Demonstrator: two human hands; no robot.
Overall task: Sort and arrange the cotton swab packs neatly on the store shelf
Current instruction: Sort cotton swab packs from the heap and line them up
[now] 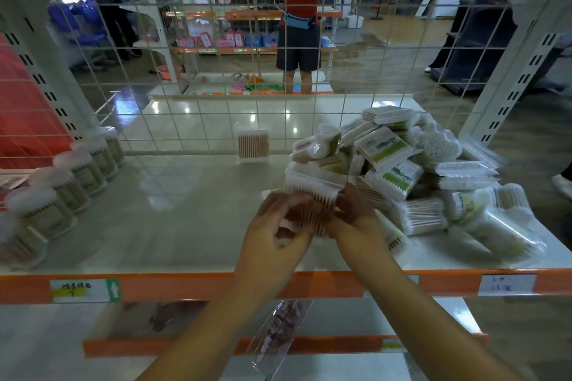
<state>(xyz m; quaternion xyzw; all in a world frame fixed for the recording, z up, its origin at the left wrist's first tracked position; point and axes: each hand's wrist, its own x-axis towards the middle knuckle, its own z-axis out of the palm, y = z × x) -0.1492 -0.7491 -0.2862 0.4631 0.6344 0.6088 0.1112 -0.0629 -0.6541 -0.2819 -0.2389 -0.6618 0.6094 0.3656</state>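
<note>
Left hand: my left hand (pixel 275 232) is curling its fingers round the near left side of a clear swab pack (pixel 312 195), above the shelf's middle.
Right hand: my right hand (pixel 356 213) is pinching the same pack from the right, just beside the pile.
Pile: a loose heap of swab packs (pixel 433 173) is crowding the right half, spilling close to the near orange edge (pixel 185 286).
Left row: round tubs (pixel 77 176) are lining the left edge, near to far.
Far centre: one boxed pack (pixel 252 144) is standing upright against the wire grid (pixel 198 77).
Open room: bare shelf (pixel 173 213) is lying between tubs and hands.
</note>
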